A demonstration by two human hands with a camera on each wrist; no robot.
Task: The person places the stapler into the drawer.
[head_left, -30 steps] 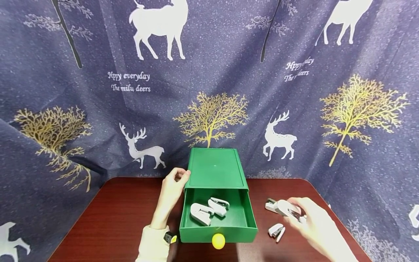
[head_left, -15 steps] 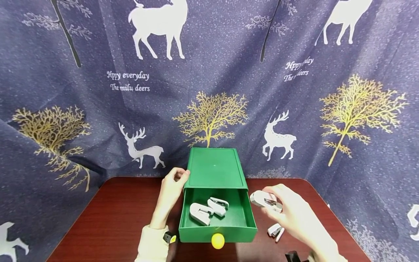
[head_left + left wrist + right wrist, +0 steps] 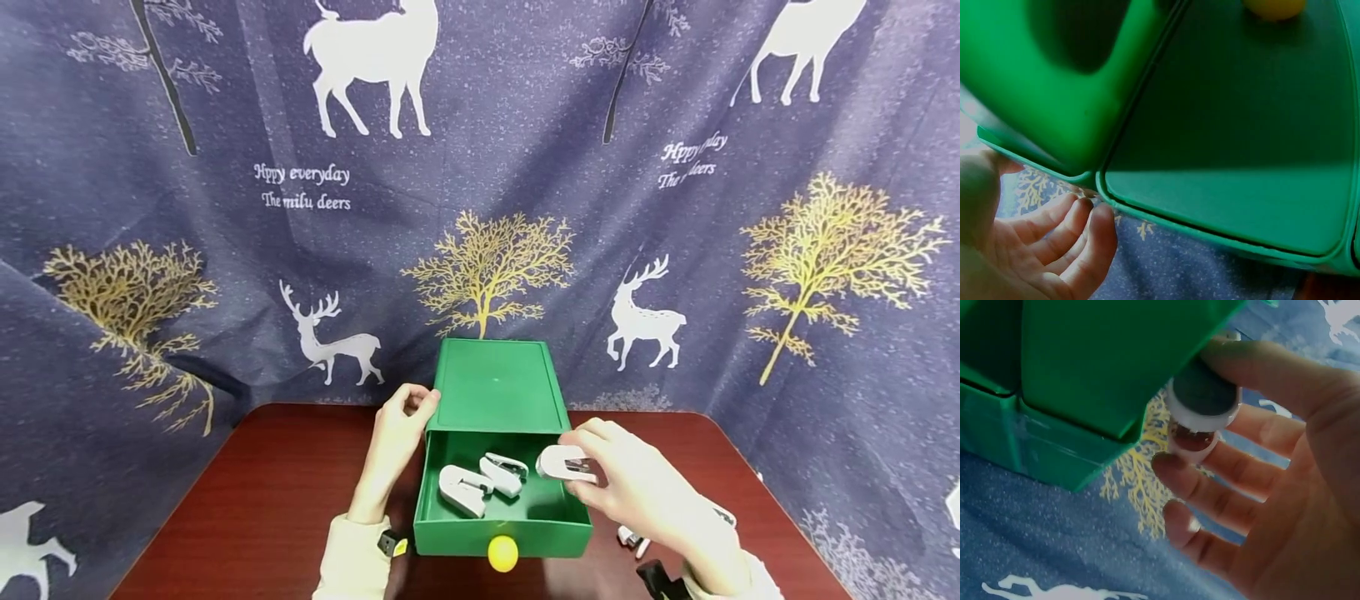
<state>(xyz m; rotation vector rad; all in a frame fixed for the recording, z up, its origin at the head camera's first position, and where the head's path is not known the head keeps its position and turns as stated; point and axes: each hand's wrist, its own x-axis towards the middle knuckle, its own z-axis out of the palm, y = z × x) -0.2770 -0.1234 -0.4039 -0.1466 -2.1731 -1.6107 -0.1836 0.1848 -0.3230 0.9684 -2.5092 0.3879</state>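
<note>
My right hand pinches a white mini stapler between thumb and fingers, over the right side of the pulled-out green drawer. Inside the drawer, on its left and middle, lie two white staplers, a larger one and a smaller one. In the right wrist view the held stapler is dark in the middle with a white rim. My left hand touches the left side of the green drawer box with its fingertips. In the left wrist view those fingers are bent at the box edge.
A yellow ball knob sits on the drawer front. On the reddish-brown table, another white stapler lies right of the drawer, partly behind my right forearm. A white object shows past that forearm. A deer-patterned cloth hangs behind.
My right hand has carried the stapler leftward from the table's right side to over the drawer. My left hand stays at the box's side, and the drawer has not moved.
</note>
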